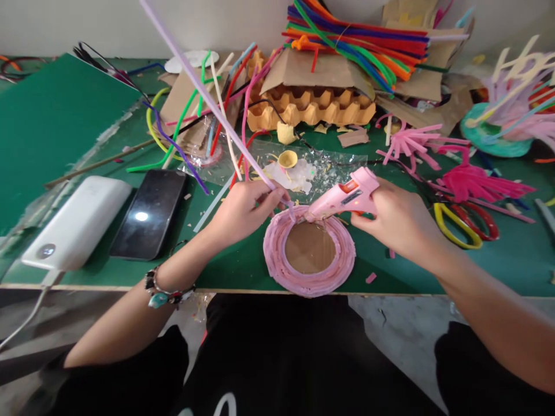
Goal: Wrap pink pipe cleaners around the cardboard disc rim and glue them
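Observation:
My left hand point(249, 208) pinches a long lilac pipe cleaner point(208, 99) near its lower end; the rest of it slants up and to the left. That lower end meets the top of a pink coiled ring point(277, 263) on a round cardboard base point(310, 248) at the table's front edge. In my right hand point(401, 222) is a pink hot glue gun point(342, 196), its fingers wrapped round the handle. The gun's nozzle points down-left at the ring's upper rim, close to the pipe cleaner's end; whether it touches cannot be told.
A white power bank point(78, 222) and a black phone point(150, 214) lie at left. Behind are an orange egg carton point(312, 107) and bundled pipe cleaners point(355, 40). Yellow-and-red-handled scissors point(459, 228) and pink pipe-cleaner bunches point(481, 176) lie at right. Scraps litter the green table point(234, 263).

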{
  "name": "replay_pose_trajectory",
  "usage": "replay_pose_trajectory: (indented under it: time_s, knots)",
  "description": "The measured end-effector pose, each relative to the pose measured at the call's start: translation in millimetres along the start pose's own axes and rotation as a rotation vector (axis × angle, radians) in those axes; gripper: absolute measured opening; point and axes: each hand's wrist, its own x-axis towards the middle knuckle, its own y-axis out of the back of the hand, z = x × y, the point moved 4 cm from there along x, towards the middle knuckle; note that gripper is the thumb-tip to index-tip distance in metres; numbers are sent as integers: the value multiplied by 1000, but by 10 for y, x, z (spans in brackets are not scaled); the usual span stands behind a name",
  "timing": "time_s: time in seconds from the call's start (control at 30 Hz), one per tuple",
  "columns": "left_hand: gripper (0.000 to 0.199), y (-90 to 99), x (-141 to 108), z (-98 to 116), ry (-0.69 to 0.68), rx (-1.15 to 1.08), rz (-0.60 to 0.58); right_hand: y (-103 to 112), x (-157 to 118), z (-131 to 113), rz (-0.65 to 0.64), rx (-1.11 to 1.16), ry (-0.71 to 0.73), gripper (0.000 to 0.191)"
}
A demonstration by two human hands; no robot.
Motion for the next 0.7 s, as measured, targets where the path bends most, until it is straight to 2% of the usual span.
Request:
replay_pose_trajectory:
  time_s: [0.7]
  knots:
    - [29, -17, 15, -10, 14, -14, -14, 18, -28, 44, -35, -127, 8, 24]
